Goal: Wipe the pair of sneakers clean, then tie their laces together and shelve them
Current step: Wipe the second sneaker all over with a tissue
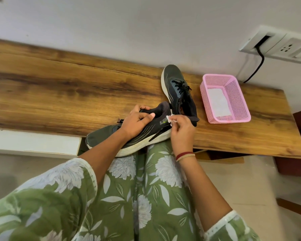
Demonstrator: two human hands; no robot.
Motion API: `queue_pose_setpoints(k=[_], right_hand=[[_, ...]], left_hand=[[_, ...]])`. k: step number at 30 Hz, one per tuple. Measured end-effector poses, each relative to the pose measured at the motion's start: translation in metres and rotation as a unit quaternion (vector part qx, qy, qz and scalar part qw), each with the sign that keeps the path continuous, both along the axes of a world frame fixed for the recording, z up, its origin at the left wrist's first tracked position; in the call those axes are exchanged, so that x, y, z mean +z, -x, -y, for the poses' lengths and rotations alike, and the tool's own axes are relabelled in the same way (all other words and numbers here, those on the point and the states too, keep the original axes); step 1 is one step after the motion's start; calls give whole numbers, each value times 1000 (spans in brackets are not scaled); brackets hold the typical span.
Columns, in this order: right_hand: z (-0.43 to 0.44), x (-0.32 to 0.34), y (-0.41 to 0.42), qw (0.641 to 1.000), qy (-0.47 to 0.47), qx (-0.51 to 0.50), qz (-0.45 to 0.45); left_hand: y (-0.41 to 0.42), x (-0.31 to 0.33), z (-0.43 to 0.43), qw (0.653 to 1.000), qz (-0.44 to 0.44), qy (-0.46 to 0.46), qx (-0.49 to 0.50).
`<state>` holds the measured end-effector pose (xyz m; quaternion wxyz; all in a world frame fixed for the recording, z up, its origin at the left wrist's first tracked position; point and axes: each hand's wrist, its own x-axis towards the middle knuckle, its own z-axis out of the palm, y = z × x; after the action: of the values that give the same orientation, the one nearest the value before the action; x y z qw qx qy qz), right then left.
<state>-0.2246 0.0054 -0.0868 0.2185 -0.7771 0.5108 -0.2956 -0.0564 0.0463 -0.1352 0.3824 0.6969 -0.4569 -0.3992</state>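
Observation:
A dark grey sneaker [111,138] with a white sole lies on its side at the near edge of the wooden table, partly over my lap. My left hand [137,121] grips its collar, thumb inside the opening. My right hand [182,131] pinches a small white wipe [170,118] against the sneaker's heel side. The second sneaker [176,87], with black laces, stands on the table just behind, toe pointing away.
A pink mesh basket [240,101] holding a white cloth or wipes sits on the wooden table [59,87] to the right of the shoes. A wall socket [285,46] with a black cable is behind it. A white ledge [33,141] lies at the left.

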Motion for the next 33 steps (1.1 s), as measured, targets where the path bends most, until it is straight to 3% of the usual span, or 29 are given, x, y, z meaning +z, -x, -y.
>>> queue_pose_setpoints(k=[4, 8, 11, 15, 18, 22, 26, 29, 33], right_hand=[[-12, 2, 2, 990, 32, 137, -26], [-3, 2, 0, 999, -6, 36, -2], [-17, 2, 0, 985, 48, 156, -49], [-3, 1, 0, 999, -24, -3, 36], [-11, 5, -4, 996, -1, 87, 16], [-2, 6, -6, 998, -27, -9, 49], [-7, 3, -4, 995, 14, 96, -8], [2, 3, -2, 999, -31, -33, 23], [-29, 5, -3, 989, 55, 126, -51]], left_hand=[[1, -1, -1, 1000, 0, 5, -4], [1, 0, 0, 1000, -16, 1, -1], [1, 1, -2, 1000, -29, 5, 7], [0, 3, -1, 1000, -29, 5, 8], [0, 3, -1, 1000, -30, 1, 1], [0, 3, 0, 999, -40, 2, -1], [0, 4, 1, 999, -32, 4, -1], [1, 5, 0, 1000, -30, 7, 2], [1, 3, 0, 1000, -20, 14, 2]])
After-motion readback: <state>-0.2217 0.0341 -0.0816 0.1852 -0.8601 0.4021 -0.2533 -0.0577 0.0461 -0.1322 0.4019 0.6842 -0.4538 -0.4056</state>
